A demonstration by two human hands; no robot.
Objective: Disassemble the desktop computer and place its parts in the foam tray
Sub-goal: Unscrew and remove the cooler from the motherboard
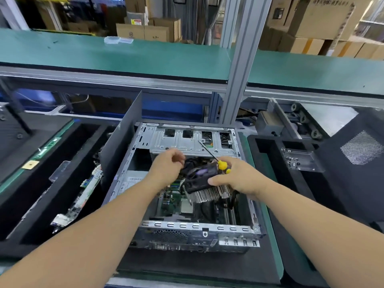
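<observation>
The open desktop case (193, 227) lies on the bench in front of me, its motherboard and bare CPU (186, 205) showing. Above the board I hold the CPU cooler (204, 183), a black fan on a finned metal heatsink, tilted. My right hand (234, 178) grips its right side and also holds a yellow-handled screwdriver (216, 160), the shaft pointing up and left. My left hand (168, 168) curls round the black cable at the cooler's left edge. The black foam tray (268, 154) on the right holds a clear plastic piece.
Another black foam tray (52, 196) on the left holds a green card and a long circuit board. A dark side panel (122, 140) stands upright against the case's left side. A black mesh panel (357, 154) leans at far right. An aluminium post (239, 80) rises behind the case.
</observation>
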